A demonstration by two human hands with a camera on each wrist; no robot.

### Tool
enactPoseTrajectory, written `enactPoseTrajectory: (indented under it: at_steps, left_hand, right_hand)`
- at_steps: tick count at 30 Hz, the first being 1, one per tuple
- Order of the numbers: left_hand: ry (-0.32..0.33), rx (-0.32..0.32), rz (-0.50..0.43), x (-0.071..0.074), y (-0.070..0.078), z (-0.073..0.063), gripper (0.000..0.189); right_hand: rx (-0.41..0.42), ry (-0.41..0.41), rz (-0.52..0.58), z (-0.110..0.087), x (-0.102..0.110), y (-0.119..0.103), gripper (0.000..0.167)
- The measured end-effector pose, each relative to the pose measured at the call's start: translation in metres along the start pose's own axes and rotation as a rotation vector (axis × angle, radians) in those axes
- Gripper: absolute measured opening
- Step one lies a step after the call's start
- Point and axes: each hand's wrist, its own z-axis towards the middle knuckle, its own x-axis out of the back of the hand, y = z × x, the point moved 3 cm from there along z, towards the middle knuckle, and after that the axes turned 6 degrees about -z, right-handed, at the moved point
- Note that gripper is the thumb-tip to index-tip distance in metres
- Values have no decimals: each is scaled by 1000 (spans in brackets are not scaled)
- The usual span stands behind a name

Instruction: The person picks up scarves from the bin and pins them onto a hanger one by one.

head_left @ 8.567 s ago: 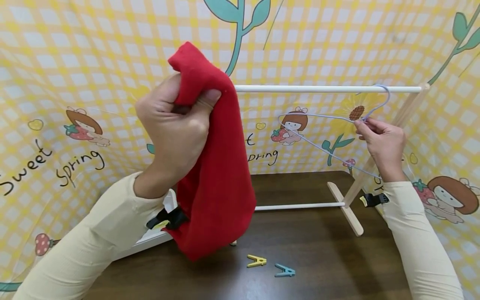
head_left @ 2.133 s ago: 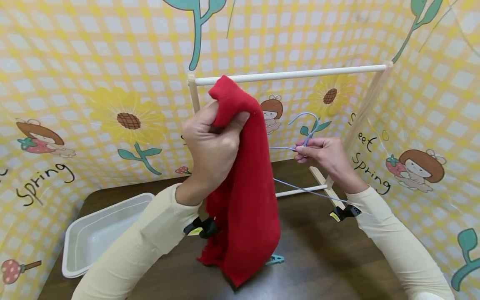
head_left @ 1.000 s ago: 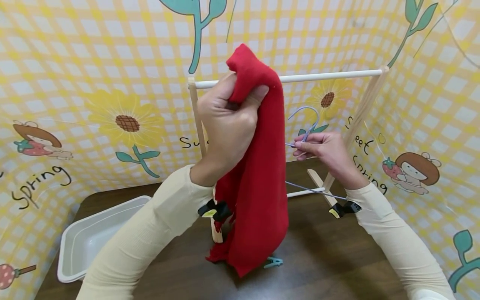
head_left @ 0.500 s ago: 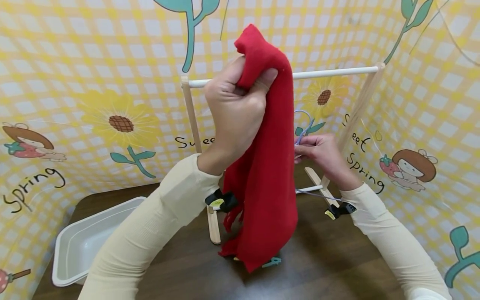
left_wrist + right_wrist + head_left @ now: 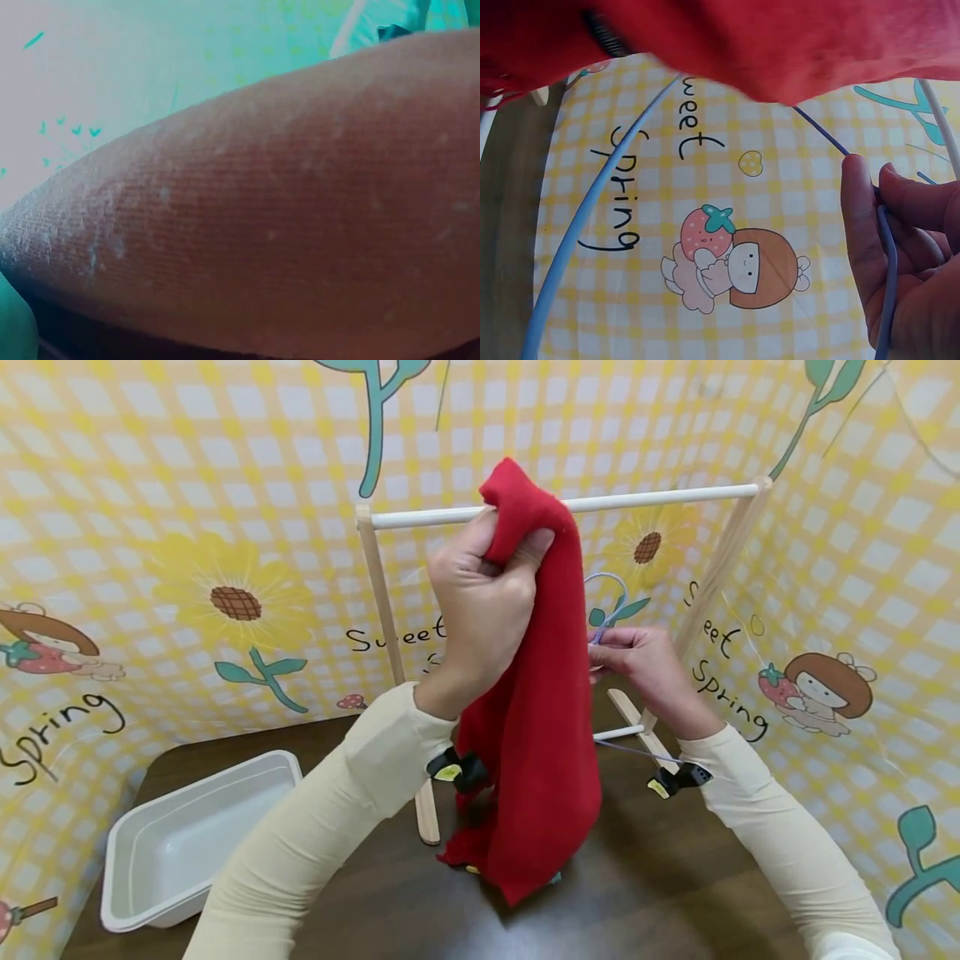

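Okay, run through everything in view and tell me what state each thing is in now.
Rack, upright on the table
Red cloth, bunched at the top, hanging down
Hanger, off the rack, partly behind the cloth in the head view
Left hand, gripping the cloth
Right hand, pinching the hanger
White tub, upright on the table, open-topped
Yellow clip, mostly hidden, open or shut unclear
Blue-green clip, mostly hidden, open or shut unclear

You can read black words on the yellow checked wall cloth [image 5: 300,485]. On the left is "Spring" [image 5: 62,739]; in the middle, "Sweet" [image 5: 397,634]. On the right, a wood post [image 5: 720,560] splits "S" [image 5: 691,594] from "eet" [image 5: 722,638], above another "Spring" [image 5: 730,700]. Your right wrist view shows "weet" [image 5: 692,112] and "Spring" [image 5: 624,214] sideways. Your yellow strap tags [image 5: 448,772] are too small to read.
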Motion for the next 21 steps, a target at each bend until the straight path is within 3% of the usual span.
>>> enactPoseTrajectory:
  at_steps: [7, 16, 21]
  left_hand:
    - [43, 106, 15, 7, -25, -19, 8]
    - [73, 155, 52, 13, -56, -38, 7]
    - [98, 222, 81, 15, -73, -52, 5]
  right_hand:
    - [57, -2, 86, 2, 1, -6, 8]
    - [43, 29, 111, -1, 6, -5, 6]
    - [58, 50, 125, -1, 9, -7, 6]
